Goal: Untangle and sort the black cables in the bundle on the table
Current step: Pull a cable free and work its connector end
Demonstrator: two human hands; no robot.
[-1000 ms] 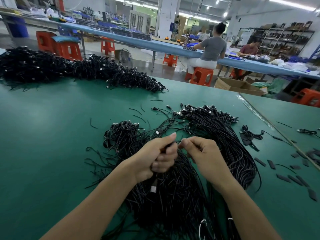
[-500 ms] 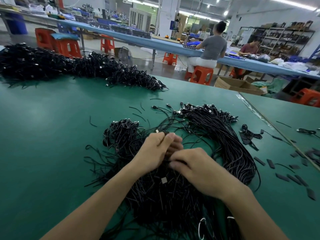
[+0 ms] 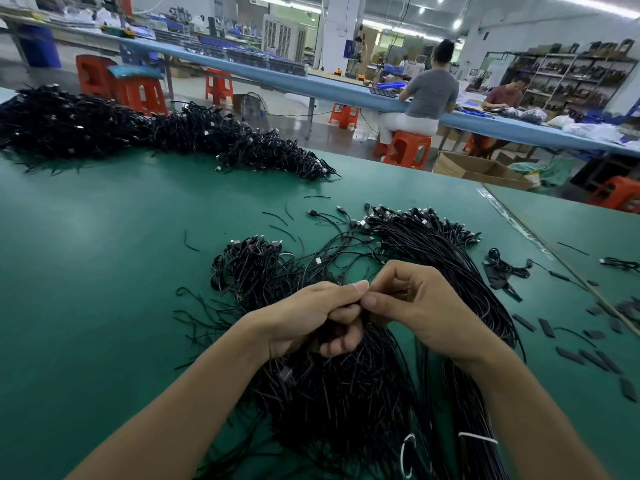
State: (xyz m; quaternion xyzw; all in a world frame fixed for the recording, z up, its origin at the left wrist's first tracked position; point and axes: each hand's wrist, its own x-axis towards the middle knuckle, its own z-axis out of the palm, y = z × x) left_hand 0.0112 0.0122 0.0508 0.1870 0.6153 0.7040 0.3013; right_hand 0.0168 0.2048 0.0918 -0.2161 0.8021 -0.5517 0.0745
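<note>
Black cables [image 3: 346, 393] gripped by left hand [image 3: 311, 317] and right hand [image 3: 427, 306].

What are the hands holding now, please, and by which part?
The left hand grips a bunch of black cables; the right hand pinches some above that fist.

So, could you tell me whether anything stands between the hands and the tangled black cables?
Nothing visible does: the left hand grips strands of the cable bundle, and the right hand pinches at them beside its thumb.

Bare table [image 3: 86, 271] left; cable bundle [image 3: 346, 393] ahead, black scraps [image 3: 568, 355] crowding the right.
</note>
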